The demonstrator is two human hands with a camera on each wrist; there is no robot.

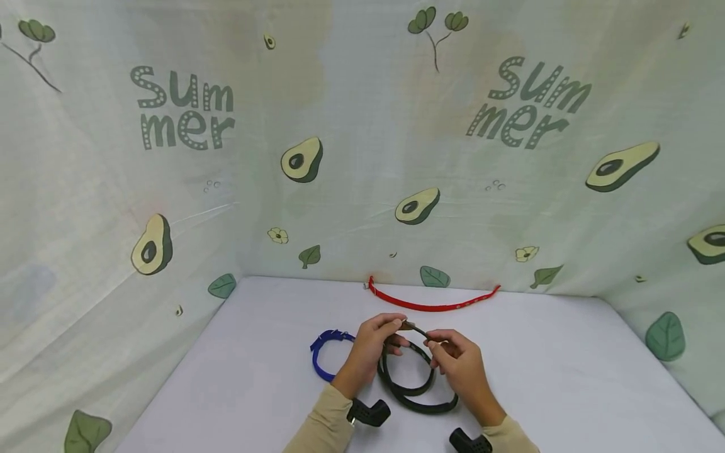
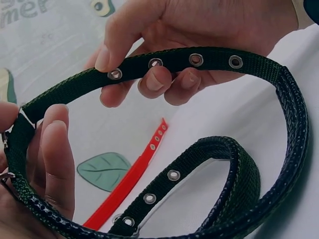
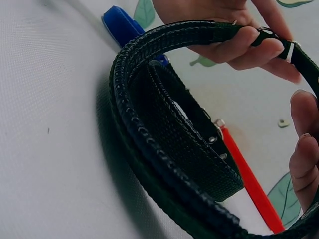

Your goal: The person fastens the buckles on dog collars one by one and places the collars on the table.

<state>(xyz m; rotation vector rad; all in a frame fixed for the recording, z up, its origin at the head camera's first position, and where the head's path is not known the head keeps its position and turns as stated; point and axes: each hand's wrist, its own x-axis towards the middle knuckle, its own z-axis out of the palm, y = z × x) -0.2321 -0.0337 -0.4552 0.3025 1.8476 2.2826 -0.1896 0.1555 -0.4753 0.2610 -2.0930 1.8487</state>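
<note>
Both hands hold a dark green collar (image 2: 179, 62) with metal eyelets, bent into a loop. My left hand (image 1: 370, 345) grips its buckle end; in the right wrist view that hand (image 3: 239, 45) has its fingers around the strap beside the metal fittings. With thumb and fingers my right hand (image 1: 460, 362) pinches the eyelet end. The strap's tip meets a metal loop at the buckle in the left wrist view; how far it passes through I cannot tell. Behind the held loop, a second dark collar (image 2: 160, 191) with eyelets is on the table, curled round.
A blue collar (image 1: 318, 357), closed in a ring, lies left of the left hand. At the back of the white table (image 1: 255, 390) a red collar (image 1: 425, 307) lies stretched out. A printed cloth (image 1: 362, 113) hangs behind the table and along its sides.
</note>
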